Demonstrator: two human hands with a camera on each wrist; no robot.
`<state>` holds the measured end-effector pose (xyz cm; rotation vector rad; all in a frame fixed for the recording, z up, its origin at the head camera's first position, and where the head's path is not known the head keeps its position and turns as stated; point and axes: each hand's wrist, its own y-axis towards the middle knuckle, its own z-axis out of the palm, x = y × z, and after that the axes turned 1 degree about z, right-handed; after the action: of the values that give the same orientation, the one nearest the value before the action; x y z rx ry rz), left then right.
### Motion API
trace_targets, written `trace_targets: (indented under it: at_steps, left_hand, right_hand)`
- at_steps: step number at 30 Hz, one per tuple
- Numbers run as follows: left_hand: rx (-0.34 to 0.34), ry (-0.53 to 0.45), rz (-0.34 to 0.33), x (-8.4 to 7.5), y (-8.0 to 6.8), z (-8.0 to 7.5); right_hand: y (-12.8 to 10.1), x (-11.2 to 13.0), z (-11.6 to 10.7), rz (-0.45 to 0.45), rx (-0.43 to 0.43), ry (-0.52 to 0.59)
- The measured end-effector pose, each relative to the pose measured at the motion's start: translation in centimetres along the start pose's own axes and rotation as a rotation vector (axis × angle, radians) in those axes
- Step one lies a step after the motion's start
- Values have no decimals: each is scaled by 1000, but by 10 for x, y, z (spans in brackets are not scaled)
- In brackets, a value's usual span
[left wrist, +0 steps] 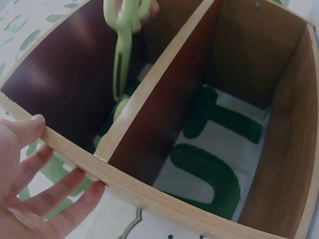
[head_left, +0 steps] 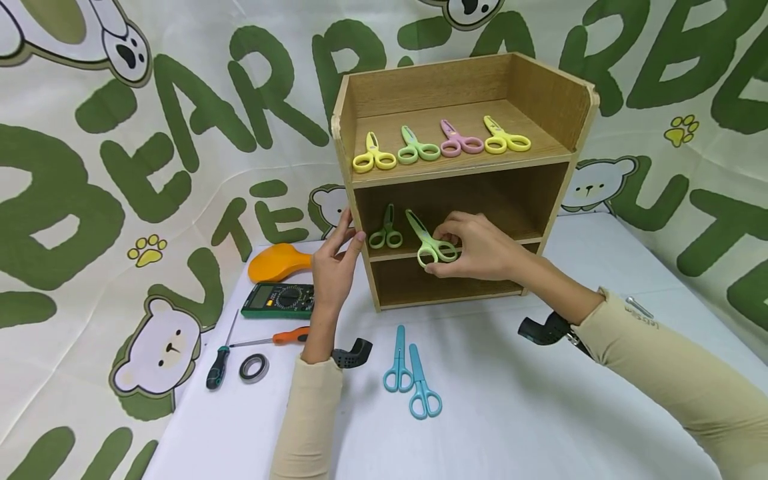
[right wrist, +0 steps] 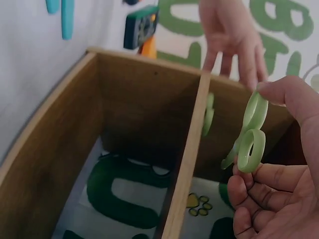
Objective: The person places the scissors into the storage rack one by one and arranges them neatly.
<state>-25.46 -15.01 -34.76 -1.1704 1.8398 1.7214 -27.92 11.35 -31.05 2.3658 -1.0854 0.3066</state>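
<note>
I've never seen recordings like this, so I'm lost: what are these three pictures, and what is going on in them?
There is no machine, just a person's two hands. One camera sits on the head; one on each wrist looks into the shelf up close. The right hand pinches light green scissors at the middle shelf of a wooden shelf unit. The left hand rests with straight fingers on the unit's left edge. On the white table lie two blue scissors, a multimeter, a screwdriver and a tape roll.

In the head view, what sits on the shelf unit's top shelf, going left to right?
Yellow scissors → light green scissors → pink scissors → second yellow scissors, all lying flat on the top shelf with handles toward the front.
</note>
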Motion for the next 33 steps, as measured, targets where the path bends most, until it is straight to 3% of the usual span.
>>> trace_targets:
  at_steps: [11, 17, 22, 28, 33]
  left_hand:
    - [1, 6, -18, 2, -2, 0]
    - [11, 9, -29, 2, -3, 0]
    - [10, 2, -13, 2, 0, 0]
    - [7, 3, 2, 3, 3, -1]
    - [8, 0, -2, 3, 2, -1]
  right_hand:
    - [41, -27, 14, 187, 105, 35]
    - [49, -31, 20, 219, 133, 5]
    - [53, -25, 20, 211, 163, -19]
    - [52, -23, 19, 141, 177, -60]
    - [38, -22, 16, 77, 111, -43]
